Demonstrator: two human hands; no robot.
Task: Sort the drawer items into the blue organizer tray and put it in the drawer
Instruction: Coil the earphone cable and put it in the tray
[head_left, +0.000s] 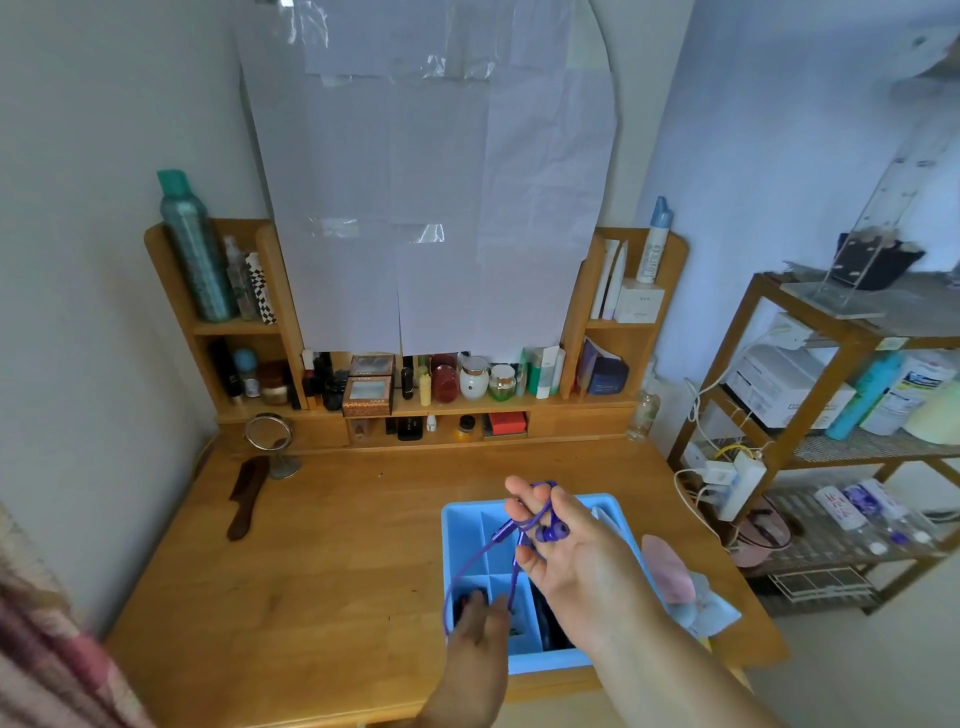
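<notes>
Head view: purple earphones (540, 525) are being held above the blue tray (470, 525) at the lower centre of the frame. The right hand (566, 551) is being kept palm-up with fingers spread and fairly straight, the cable being looped round two of its fingers (519, 499) and the earbuds being rested against the palm. The left hand (480, 618), lower in the frame, is being curled round the hanging loop of cable, which is being pinched near its fingertips. The tray is being carried by the wooden worktop (322, 561); dark items are being held in its near compartments, though what they are cannot be told. A pink and pale blue cloth (680, 587) is lying just right of the tray. At the left of the frame a brown comb (248, 498) is lying beside a small round mirror (270, 441).
</notes>
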